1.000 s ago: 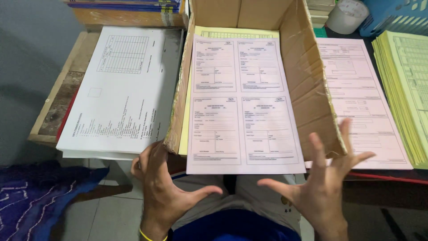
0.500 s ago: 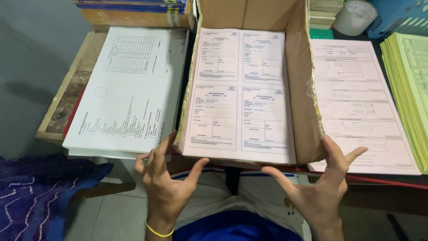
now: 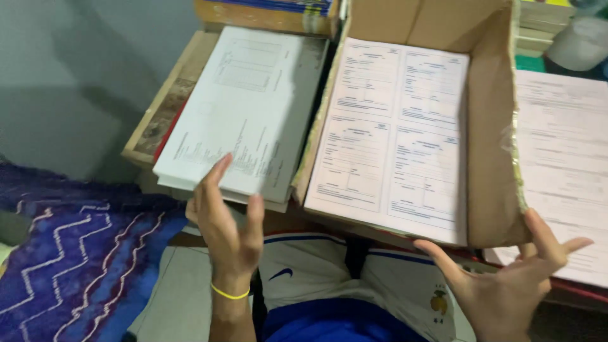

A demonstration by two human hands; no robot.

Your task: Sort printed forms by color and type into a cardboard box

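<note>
A cardboard box (image 3: 487, 171) with its near side open lies on the table, holding a stack of pink printed forms (image 3: 392, 139). My left hand (image 3: 225, 221), with a yellow band on the wrist, is raised with spread fingers, empty, just below a stack of white printed sheets (image 3: 250, 111) left of the box. Near the box's front right corner hovers my right hand (image 3: 513, 285), palm up and fingers apart, holding nothing. Another pile of pink forms (image 3: 563, 164) lies right of the box.
A wooden table edge (image 3: 155, 120) runs at the left. Books (image 3: 272, 9) are stacked behind the white sheets. A blue patterned cloth (image 3: 69, 253) lies on the floor at lower left. A roll of tape (image 3: 586, 41) sits at the far right.
The pink forms slid fully into the box. Both hands drew back from it, my left hand moving left toward the white stack. The view swung to the left.
</note>
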